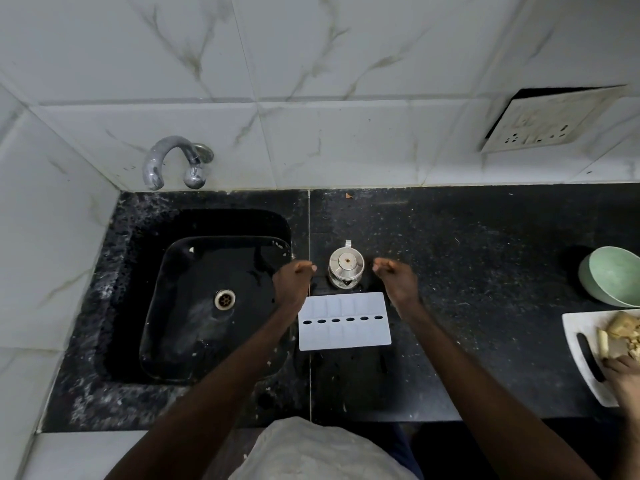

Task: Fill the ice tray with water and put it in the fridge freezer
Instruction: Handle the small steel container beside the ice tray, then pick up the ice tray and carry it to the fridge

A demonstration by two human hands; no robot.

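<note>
A white ice tray (344,321) lies flat on the black counter (467,271), just right of the sink, with a row of dark oval holes along its middle. Behind it stands a small steel and glass jug (345,267) with a lid. My left hand (294,282) hovers at the tray's far left corner, fingers loosely curled, holding nothing. My right hand (396,278) hovers at the far right corner, fingers also curled and empty. Neither hand touches the jug or the tray. The fridge is not in view.
A black sink (162,306) with a metal drain (225,299) sits at the left, under a steel tap (173,161) on the tiled wall. At the right are a green bowl (611,275), a white cutting board (585,355) with food and another person's hand (625,375).
</note>
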